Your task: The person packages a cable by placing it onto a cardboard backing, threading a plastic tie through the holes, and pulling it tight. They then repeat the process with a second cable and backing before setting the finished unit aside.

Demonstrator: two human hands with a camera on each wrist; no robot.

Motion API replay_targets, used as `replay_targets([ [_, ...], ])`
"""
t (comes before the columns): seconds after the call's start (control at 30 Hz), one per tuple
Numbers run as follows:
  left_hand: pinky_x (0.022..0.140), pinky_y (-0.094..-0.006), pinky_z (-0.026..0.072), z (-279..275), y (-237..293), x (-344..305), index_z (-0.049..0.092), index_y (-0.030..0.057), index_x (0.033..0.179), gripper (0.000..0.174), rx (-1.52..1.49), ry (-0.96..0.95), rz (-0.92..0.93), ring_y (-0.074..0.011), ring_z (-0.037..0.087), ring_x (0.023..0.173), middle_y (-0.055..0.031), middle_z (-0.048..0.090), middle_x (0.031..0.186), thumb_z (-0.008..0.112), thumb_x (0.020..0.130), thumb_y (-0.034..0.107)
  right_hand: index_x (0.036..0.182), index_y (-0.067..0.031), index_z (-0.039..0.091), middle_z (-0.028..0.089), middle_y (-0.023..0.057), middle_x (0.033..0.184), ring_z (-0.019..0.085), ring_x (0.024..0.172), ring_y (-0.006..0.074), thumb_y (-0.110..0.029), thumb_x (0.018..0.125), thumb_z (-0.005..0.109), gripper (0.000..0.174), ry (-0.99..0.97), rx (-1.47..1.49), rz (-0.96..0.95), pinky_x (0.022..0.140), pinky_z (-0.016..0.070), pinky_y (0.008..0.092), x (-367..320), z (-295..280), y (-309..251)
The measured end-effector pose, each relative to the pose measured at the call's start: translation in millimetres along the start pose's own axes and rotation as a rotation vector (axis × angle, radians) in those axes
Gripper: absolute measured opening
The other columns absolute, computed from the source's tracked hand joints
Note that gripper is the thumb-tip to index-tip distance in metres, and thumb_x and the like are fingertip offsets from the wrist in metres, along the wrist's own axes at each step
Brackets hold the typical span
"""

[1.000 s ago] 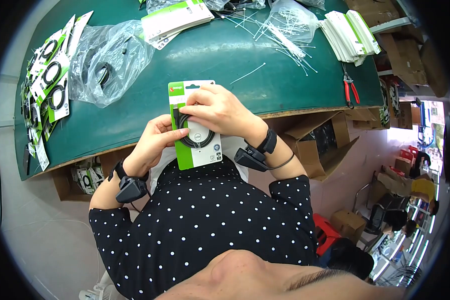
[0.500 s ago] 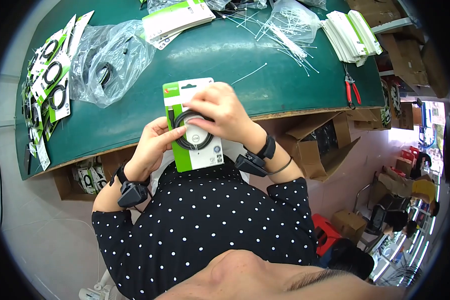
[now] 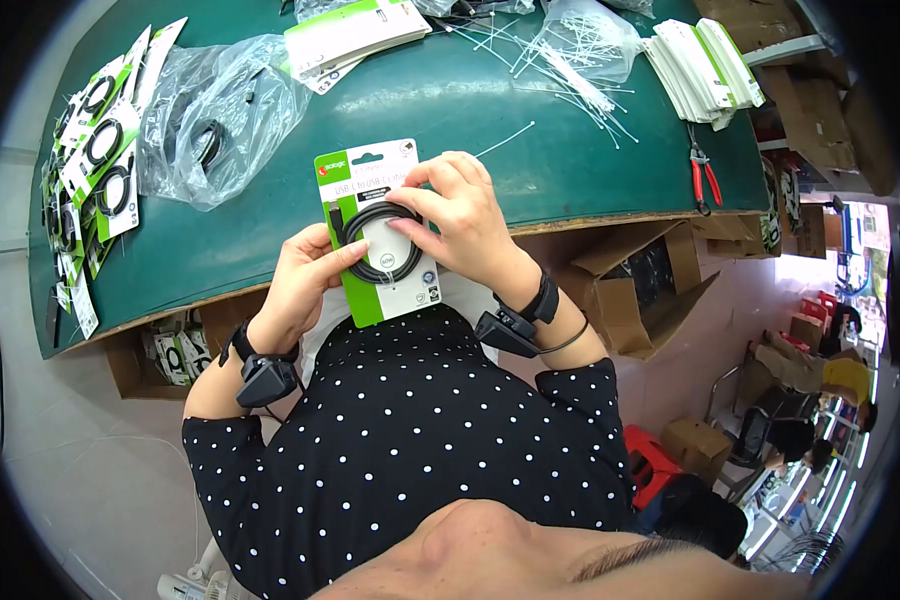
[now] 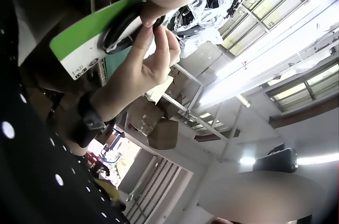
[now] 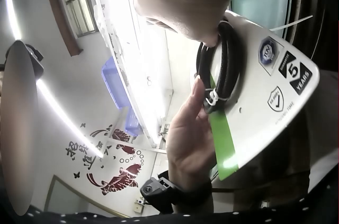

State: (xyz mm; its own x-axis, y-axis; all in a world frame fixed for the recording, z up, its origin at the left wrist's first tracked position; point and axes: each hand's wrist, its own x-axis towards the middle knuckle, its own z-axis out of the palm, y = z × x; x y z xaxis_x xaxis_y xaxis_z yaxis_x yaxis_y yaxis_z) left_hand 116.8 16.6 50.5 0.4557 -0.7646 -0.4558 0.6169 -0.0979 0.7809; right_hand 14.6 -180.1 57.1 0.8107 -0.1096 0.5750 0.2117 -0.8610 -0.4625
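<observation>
A green-and-white packaging card [image 3: 368, 307] is held up in front of the body, just over the table's near edge. A coiled black cable [image 3: 362, 268] lies on its face, and a white tie [image 5: 213, 97] binds the coil's lower part to the card. My left hand [image 3: 303, 272] grips the card's left edge, its thumb on the front at the coil and its fingers behind. With thumb and fingers, my right hand [image 3: 462, 215] pinches the upper right of the coil. In the left wrist view the right hand's fingertips [image 4: 147, 29] meet at the cable.
Carded cables [image 3: 100, 150] are piled at the table's left, beside a clear plastic bag [image 3: 225, 120]. Blank card stacks [image 3: 355, 40], loose white zip ties [image 3: 575, 85] and red-handled cutters [image 3: 705, 180] lie further off. An open carton [image 3: 620, 310] stands below the edge.
The card has moved slightly up and away from the body, and its printed heading now shows. My right hand has shifted from the coil's upper left to its upper right.
</observation>
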Motion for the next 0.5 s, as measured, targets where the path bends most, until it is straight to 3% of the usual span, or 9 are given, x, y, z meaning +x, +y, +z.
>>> replay_targets([
  [0.17,0.077,-0.0306,0.0576,0,3,3,0.062,0.0001,0.107,0.019,0.013,0.014,-0.016,-0.0157,0.067,0.088,-0.0091,0.068,0.100,0.064,0.089,0.007,0.097,-0.0081,0.068,0.059,0.0038,0.098,0.055,0.093,0.0262,-0.014,0.069,0.077,0.031,0.066,-0.046,-0.122,0.089,0.0405,0.0410,-3,10,9],
  [0.3,0.077,-0.0311,0.0579,-1,10,5,0.061,0.0005,0.109,0.020,-0.042,0.034,0.010,-0.0159,0.067,0.090,-0.0089,0.067,0.102,0.063,0.090,0.008,0.100,-0.0047,0.065,0.059,0.0058,0.096,0.057,0.089,0.0203,-0.019,0.074,0.077,0.032,0.185,-0.039,0.091,0.085,0.0448,0.0354,-5,6,4],
  [0.4,0.077,-0.0306,0.0580,-3,13,6,0.059,0.0005,0.110,0.021,-0.088,0.041,0.011,-0.0157,0.067,0.091,-0.0091,0.066,0.104,0.062,0.090,0.008,0.108,0.0004,0.061,0.062,0.0059,0.098,0.058,0.090,0.0137,-0.019,0.083,0.074,0.034,0.360,0.607,0.698,0.080,0.0477,0.0282,-23,13,-1],
  [0.43,0.078,-0.0301,0.0580,-4,13,7,0.058,0.0003,0.111,0.022,-0.106,0.038,0.002,-0.0155,0.066,0.093,-0.0093,0.066,0.105,0.061,0.091,0.008,0.108,0.0004,0.061,0.062,0.0059,0.098,0.058,0.090,0.0137,-0.019,0.083,0.074,0.034,0.360,0.606,0.694,0.080,0.0477,0.0282,-25,15,-2],
  [0.5,0.078,-0.0295,0.0579,-3,13,9,0.057,0.0001,0.112,0.022,-0.123,0.034,-0.010,-0.0153,0.066,0.094,-0.0096,0.065,0.106,0.060,0.092,0.008,0.107,0.0021,0.060,0.064,0.0058,0.098,0.059,0.088,0.0104,-0.020,0.087,0.070,0.031,0.060,1.003,0.905,0.077,0.0486,0.0247,-28,20,-4],
])
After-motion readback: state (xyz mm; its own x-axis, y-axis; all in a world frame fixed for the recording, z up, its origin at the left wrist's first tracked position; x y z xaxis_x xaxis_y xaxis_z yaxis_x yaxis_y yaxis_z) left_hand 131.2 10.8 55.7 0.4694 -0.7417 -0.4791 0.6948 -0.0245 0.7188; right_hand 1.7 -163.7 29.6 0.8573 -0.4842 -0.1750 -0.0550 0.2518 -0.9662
